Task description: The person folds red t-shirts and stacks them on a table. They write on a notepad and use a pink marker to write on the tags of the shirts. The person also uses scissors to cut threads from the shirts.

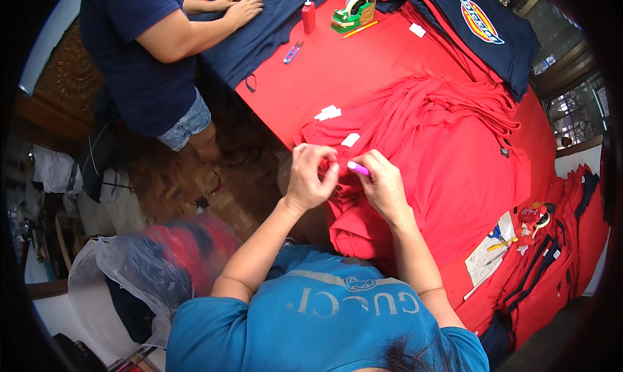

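My right hand [385, 185] is closed around a slim pink-purple tool with a pale end [359, 169]; its exact kind does not show. Close by on the left, my left hand [312, 179] has curved fingers, with a gap between thumb and forefinger and red cloth showing behind. I see nothing held in it. Both hands are above the near left edge of a heap of red garments [441, 158], which lies bunched on a red-covered table [285, 89]. Just beyond my fingers, a small white slip [350, 140] rests on the cloth, and more white slips [328, 113] lie behind it.
Across the table's left corner, another person [146, 54] rests hands on dark navy cloth [259, 34]. Thread snips [293, 52], a red bottle [308, 17] and a green tape dispenser [351, 15] stand farther back. Navy shirts [467, 41] are stacked far right; a clear bag [156, 268] bulges at lower left.
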Action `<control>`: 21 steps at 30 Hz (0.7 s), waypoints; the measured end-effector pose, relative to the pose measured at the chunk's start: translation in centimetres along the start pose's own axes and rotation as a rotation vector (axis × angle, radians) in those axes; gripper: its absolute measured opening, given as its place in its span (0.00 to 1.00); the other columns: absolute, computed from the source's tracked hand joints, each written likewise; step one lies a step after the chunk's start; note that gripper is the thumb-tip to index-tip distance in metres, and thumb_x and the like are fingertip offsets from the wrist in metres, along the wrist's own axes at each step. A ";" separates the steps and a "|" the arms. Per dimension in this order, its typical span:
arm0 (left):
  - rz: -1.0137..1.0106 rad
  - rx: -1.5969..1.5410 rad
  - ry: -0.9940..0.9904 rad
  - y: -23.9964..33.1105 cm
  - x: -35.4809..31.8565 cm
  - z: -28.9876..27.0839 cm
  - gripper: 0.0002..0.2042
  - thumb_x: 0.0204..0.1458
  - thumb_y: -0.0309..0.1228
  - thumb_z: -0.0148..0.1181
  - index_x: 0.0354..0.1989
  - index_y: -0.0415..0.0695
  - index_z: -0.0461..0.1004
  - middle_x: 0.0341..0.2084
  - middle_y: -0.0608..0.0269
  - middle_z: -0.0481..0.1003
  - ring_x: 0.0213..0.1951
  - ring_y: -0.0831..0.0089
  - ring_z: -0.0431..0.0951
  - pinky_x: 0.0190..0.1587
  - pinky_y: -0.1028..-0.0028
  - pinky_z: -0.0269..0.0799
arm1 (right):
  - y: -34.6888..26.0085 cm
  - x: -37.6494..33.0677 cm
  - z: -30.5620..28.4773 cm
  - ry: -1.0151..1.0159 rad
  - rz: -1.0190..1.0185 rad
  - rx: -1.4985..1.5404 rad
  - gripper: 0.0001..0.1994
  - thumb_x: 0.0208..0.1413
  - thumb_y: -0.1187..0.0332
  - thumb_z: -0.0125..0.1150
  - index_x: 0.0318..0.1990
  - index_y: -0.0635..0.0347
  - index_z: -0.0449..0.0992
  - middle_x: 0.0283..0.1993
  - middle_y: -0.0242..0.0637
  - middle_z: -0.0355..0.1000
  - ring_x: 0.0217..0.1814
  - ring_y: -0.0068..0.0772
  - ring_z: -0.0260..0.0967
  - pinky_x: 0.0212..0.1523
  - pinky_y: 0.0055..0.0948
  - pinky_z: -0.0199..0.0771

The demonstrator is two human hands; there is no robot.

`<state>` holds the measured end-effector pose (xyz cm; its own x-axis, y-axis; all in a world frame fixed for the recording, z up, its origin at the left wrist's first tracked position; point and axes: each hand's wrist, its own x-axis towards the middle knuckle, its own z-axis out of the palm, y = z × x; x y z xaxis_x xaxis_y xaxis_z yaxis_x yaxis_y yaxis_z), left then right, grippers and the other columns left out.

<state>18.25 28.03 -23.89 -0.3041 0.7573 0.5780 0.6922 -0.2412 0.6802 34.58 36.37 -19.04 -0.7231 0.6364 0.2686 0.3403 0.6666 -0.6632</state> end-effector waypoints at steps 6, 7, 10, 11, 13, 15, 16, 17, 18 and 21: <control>-0.254 -0.199 -0.240 -1.0 1.1 0.1 0.11 0.52 0.33 0.60 0.38 0.37 0.76 0.35 0.53 0.76 0.36 0.57 0.77 0.40 0.63 0.71 | -0.2 -1.0 -0.4 -0.015 0.061 0.107 0.04 0.56 0.71 0.57 0.37 0.60 0.72 0.32 0.47 0.71 0.39 0.54 0.70 0.39 0.45 0.70; -0.189 -0.167 -0.329 -1.1 0.8 0.2 0.11 0.52 0.33 0.61 0.36 0.37 0.76 0.33 0.53 0.77 0.34 0.57 0.77 0.38 0.64 0.72 | -0.3 -1.0 -0.4 -0.008 0.082 0.126 0.05 0.57 0.69 0.57 0.37 0.60 0.72 0.32 0.48 0.71 0.39 0.55 0.70 0.39 0.45 0.69; -0.253 -0.446 -0.320 -0.1 0.3 0.1 0.07 0.53 0.29 0.59 0.32 0.37 0.76 0.28 0.55 0.77 0.33 0.59 0.77 0.36 0.66 0.72 | 0.2 -0.9 -0.6 -0.259 0.170 -0.074 0.09 0.59 0.63 0.57 0.37 0.60 0.72 0.30 0.48 0.70 0.38 0.55 0.70 0.38 0.46 0.69; -0.316 -0.491 -0.296 0.0 0.5 -0.5 0.07 0.53 0.28 0.58 0.32 0.37 0.76 0.28 0.55 0.77 0.33 0.59 0.77 0.38 0.67 0.72 | 0.4 -1.0 -0.7 -0.273 0.162 -0.138 0.10 0.59 0.61 0.58 0.36 0.59 0.73 0.30 0.48 0.70 0.38 0.55 0.70 0.37 0.47 0.69; -0.164 -0.093 0.078 -1.3 1.7 -0.2 0.05 0.52 0.28 0.60 0.31 0.40 0.78 0.30 0.58 0.77 0.36 0.60 0.77 0.47 0.64 0.69 | 0.8 -1.7 -1.1 -0.301 0.145 -0.266 0.12 0.58 0.59 0.58 0.34 0.59 0.73 0.31 0.48 0.70 0.38 0.54 0.70 0.36 0.48 0.69; -0.114 0.386 0.234 -3.6 2.8 0.3 0.05 0.50 0.30 0.63 0.31 0.42 0.77 0.33 0.60 0.77 0.39 0.60 0.75 0.49 0.61 0.66 | -0.5 -2.0 -2.3 -0.313 0.149 -0.304 0.09 0.57 0.62 0.58 0.35 0.58 0.75 0.35 0.47 0.70 0.39 0.54 0.71 0.36 0.47 0.70; -0.067 0.405 0.167 -4.6 2.5 0.1 0.05 0.50 0.30 0.63 0.31 0.42 0.77 0.34 0.60 0.76 0.40 0.60 0.75 0.49 0.60 0.66 | -1.4 -1.9 -3.0 -0.321 0.151 -0.323 0.08 0.57 0.63 0.59 0.36 0.58 0.76 0.36 0.47 0.71 0.39 0.54 0.71 0.36 0.46 0.71; -0.012 0.419 0.098 -5.5 2.4 -0.1 0.05 0.49 0.30 0.63 0.31 0.43 0.76 0.34 0.61 0.76 0.41 0.60 0.74 0.49 0.59 0.65 | -2.2 -1.6 -3.5 -0.224 0.152 -0.268 0.07 0.56 0.65 0.59 0.37 0.57 0.77 0.39 0.46 0.70 0.40 0.54 0.72 0.37 0.46 0.72; 0.044 0.428 0.026 -5.6 2.6 -0.3 0.06 0.49 0.30 0.64 0.31 0.43 0.76 0.35 0.61 0.76 0.42 0.60 0.74 0.50 0.59 0.64 | -3.1 -1.4 -3.9 -0.126 0.158 -0.216 0.07 0.56 0.66 0.59 0.39 0.56 0.78 0.41 0.46 0.70 0.40 0.53 0.72 0.38 0.45 0.73; 0.045 0.328 0.023 -2.0 2.7 -0.4 0.05 0.49 0.30 0.63 0.32 0.43 0.75 0.31 0.60 0.75 0.39 0.59 0.75 0.49 0.60 0.65 | -3.8 -0.4 -3.9 0.022 0.102 -0.039 0.14 0.55 0.72 0.59 0.50 0.56 0.77 0.52 0.45 0.69 0.45 0.55 0.72 0.47 0.42 0.73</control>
<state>15.83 30.30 -23.55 -0.2800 0.7357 0.6168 0.8782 -0.0631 0.4741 35.91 35.14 -13.91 -0.6706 0.7095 0.2166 0.4346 0.6124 -0.6604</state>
